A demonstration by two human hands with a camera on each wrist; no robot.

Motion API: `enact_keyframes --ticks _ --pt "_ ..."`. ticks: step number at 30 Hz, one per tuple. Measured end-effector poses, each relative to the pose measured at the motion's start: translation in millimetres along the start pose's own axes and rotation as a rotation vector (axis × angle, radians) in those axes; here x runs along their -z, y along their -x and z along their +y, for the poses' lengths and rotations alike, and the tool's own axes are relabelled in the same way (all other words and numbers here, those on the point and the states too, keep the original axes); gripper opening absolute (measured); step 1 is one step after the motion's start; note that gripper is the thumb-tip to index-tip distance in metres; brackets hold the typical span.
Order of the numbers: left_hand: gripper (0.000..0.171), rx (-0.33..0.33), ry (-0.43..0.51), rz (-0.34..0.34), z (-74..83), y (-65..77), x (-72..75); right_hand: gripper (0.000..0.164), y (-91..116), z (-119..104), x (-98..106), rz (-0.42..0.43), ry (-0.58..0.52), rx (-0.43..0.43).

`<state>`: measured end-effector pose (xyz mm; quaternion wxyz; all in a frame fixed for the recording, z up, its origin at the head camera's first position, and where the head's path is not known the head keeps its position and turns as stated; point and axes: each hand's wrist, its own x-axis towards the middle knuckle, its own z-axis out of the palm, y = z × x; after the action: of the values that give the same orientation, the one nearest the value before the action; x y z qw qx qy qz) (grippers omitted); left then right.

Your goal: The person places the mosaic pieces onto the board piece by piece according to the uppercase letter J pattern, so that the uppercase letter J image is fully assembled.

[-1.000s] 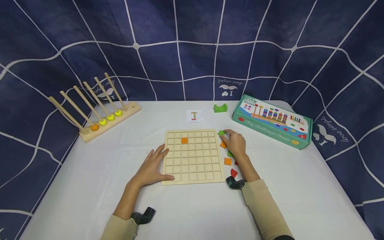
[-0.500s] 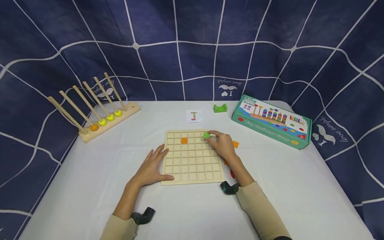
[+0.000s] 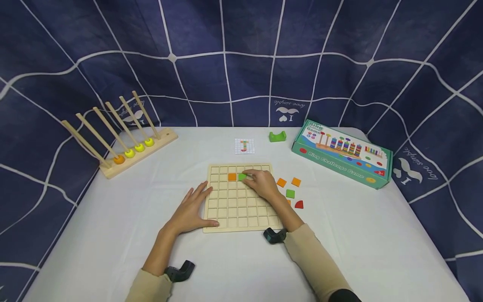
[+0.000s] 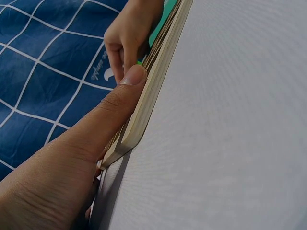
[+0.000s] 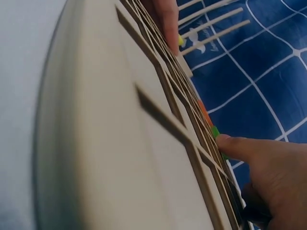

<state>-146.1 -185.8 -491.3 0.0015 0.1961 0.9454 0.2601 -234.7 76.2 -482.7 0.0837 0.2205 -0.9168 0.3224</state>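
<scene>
My left hand (image 3: 190, 212) rests on the left side of a wooden grid board (image 3: 241, 212). Its fingers are spread along the edge, and the thumb (image 4: 117, 103) lies over the near corner in the left wrist view. With the right hand (image 3: 263, 183) I pinch a green square tile (image 3: 242, 177) between thumb and fingers at a cell in the board's second row. Directly left of it, an orange square tile (image 3: 232, 177) sits in its cell. The right wrist view shows the green tile (image 5: 215, 131) at my fingertips; whether it is fully seated cannot be told.
Right of the board lie loose tiles: orange (image 3: 296, 182), green (image 3: 290, 193) and a red quarter-round (image 3: 299, 204). A pattern card (image 3: 244, 146) and green curved block (image 3: 277, 136) lie behind. A peg stand (image 3: 139, 153) is at left, a game box (image 3: 341, 153) at right.
My right hand has taken the green tile from beside the board and carried it left to the cell next to the orange tile. The left hand has stayed in place.
</scene>
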Motion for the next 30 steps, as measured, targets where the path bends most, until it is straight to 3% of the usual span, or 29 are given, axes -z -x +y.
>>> enact_keyframes --ticks 19,30 --pt "0.116 0.011 -0.004 0.003 1.0 -1.2 -1.3 0.034 2 0 -2 0.007 0.010 -0.012" --pt "0.116 0.017 -0.001 0.002 1.5 0.0 -1.1 0.034 24 15 21 0.085 -0.059 -0.035"
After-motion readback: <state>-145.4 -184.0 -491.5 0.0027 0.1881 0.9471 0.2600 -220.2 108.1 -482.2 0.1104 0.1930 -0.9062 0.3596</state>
